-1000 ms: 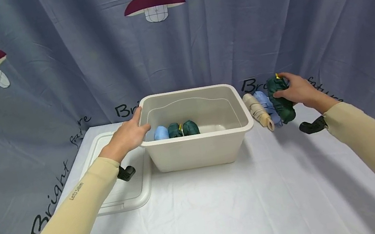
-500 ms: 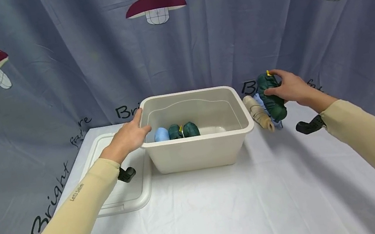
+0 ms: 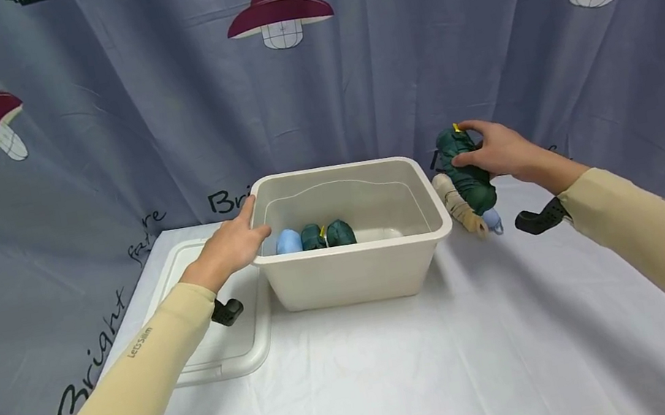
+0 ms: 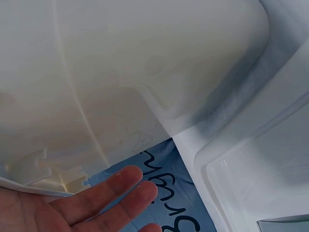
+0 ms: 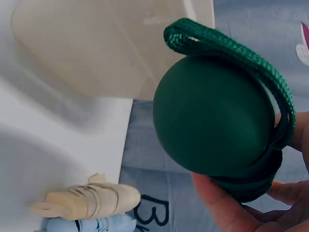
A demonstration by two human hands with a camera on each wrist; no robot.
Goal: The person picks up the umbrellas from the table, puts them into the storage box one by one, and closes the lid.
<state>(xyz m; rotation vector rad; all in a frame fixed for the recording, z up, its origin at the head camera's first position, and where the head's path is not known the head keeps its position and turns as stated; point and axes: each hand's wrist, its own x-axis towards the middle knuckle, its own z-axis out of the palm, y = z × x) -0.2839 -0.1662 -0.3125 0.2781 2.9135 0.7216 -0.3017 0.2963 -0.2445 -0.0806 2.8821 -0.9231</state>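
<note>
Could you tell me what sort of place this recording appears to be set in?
Probably a staged recording set, not a real room: a printed backdrop curtain with painted red lamps hangs behind a table under a white cloth, which bears a beige plastic bin and folded umbrellas.

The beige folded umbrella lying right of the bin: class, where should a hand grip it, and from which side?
Grip the beige umbrella around its mid-body from above: it lies flat, the bin crowds its left, the blue umbrella its right.
</note>
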